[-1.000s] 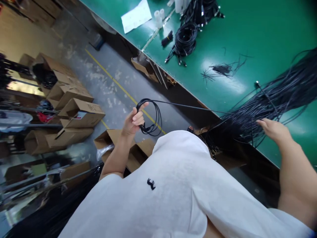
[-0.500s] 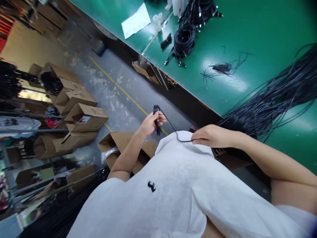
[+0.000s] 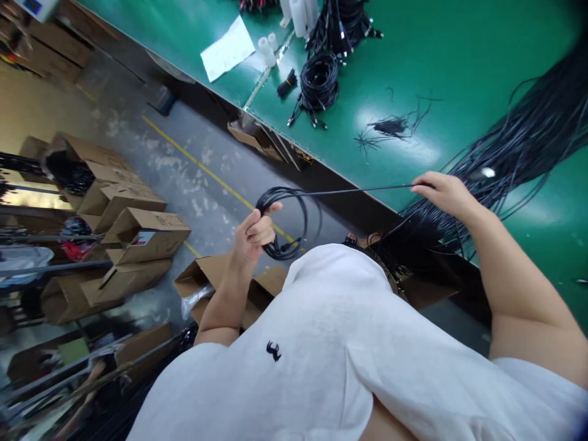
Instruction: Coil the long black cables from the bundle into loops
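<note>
A coiled black cable (image 3: 304,228) hangs in loops from my left hand (image 3: 255,235), whose fingers are closed around one side of it. From the coil a straight length of the same cable stretches to my right hand (image 3: 441,193), which pinches it beside the table's edge. Just past my right hand lies a large bundle of loose black cables (image 3: 528,147) that droops over the edge. A finished-looking coil of cable (image 3: 320,81) with metal plugs rests on the green table (image 3: 459,55).
Thin black ties (image 3: 390,127) lie scattered on the table, with a banded bunch of short black pieces (image 3: 287,84), a white paper (image 3: 227,49) and white spools (image 3: 266,52) farther left. Open cardboard boxes (image 3: 149,236) stand on the floor to the left; another box (image 3: 202,275) is below my left arm.
My right hand has moved up and to the right, pulling the cable straight. The coil in my left hand has turned and shows as open loops. The whole view has shifted slightly.
</note>
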Demonstrator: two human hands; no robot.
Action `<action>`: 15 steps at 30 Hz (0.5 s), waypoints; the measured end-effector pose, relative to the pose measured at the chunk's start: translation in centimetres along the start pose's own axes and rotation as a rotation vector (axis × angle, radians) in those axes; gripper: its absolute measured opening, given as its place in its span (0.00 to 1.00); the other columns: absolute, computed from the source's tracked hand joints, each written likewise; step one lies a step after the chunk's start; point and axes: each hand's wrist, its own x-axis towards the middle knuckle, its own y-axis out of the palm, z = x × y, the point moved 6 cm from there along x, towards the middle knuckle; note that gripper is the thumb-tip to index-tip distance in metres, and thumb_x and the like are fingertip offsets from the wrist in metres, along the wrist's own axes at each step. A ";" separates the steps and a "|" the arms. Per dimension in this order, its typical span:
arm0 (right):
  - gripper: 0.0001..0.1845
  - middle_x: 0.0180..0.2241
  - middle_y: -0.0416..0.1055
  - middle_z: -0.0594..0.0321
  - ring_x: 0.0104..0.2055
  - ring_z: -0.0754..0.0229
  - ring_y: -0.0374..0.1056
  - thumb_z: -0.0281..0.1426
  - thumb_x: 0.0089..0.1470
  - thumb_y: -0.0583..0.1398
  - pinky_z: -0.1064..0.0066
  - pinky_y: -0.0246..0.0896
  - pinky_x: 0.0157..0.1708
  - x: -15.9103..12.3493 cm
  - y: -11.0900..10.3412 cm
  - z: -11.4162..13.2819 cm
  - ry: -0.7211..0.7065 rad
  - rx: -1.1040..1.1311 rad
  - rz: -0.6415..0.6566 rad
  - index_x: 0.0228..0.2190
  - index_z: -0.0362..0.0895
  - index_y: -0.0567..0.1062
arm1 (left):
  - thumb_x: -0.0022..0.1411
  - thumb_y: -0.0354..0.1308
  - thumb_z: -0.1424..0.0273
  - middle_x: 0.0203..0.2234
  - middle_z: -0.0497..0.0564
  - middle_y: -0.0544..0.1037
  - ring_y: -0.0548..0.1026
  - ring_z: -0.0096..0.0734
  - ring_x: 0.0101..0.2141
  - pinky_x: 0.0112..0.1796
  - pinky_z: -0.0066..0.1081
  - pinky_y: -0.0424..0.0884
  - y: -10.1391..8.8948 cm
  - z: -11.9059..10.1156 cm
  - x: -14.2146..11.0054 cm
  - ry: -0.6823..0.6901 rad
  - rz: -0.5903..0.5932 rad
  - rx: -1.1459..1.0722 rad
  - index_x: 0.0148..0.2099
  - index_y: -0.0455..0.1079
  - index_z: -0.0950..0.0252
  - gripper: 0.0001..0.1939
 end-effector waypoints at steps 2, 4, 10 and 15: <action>0.13 0.40 0.75 0.47 0.41 0.57 0.66 0.38 0.61 0.58 0.68 0.54 0.42 -0.9 1.5 -2.5 0.062 -0.130 0.039 0.36 0.40 0.75 | 0.71 0.46 0.58 0.14 0.36 0.40 0.36 0.17 0.10 0.12 0.22 0.38 -0.9 -1.3 -0.1 0.097 -0.066 -0.021 0.51 0.71 0.60 0.17; 0.16 0.38 0.76 0.48 0.38 0.55 0.68 0.42 0.61 0.57 0.67 0.56 0.39 -1.8 3.8 -3.5 0.158 -0.156 0.121 0.38 0.42 0.75 | 0.72 0.46 0.58 0.14 0.36 0.41 0.38 0.18 0.10 0.12 0.23 0.39 -1.0 -1.8 0.1 0.125 -0.093 -0.002 0.53 0.70 0.57 0.17; 0.22 0.42 0.76 0.48 0.41 0.51 0.73 0.39 0.63 0.55 0.68 0.60 0.36 -4.6 10.9 2.7 0.145 -0.316 0.441 0.52 0.39 0.68 | 0.72 0.47 0.66 0.14 0.37 0.52 0.48 0.14 0.11 0.14 0.19 0.46 0.8 0.4 3.3 -0.017 0.003 0.010 0.43 0.71 0.65 0.13; 0.12 0.40 0.76 0.51 0.41 0.53 0.74 0.31 0.62 0.55 0.70 0.59 0.34 -6.1 12.4 13.7 -0.281 -0.355 0.713 0.42 0.41 0.76 | 0.65 0.59 0.62 0.29 0.51 0.78 0.77 0.24 0.28 0.25 0.20 0.67 4.0 6.0 6.2 -0.130 0.143 0.300 0.36 0.66 0.67 0.13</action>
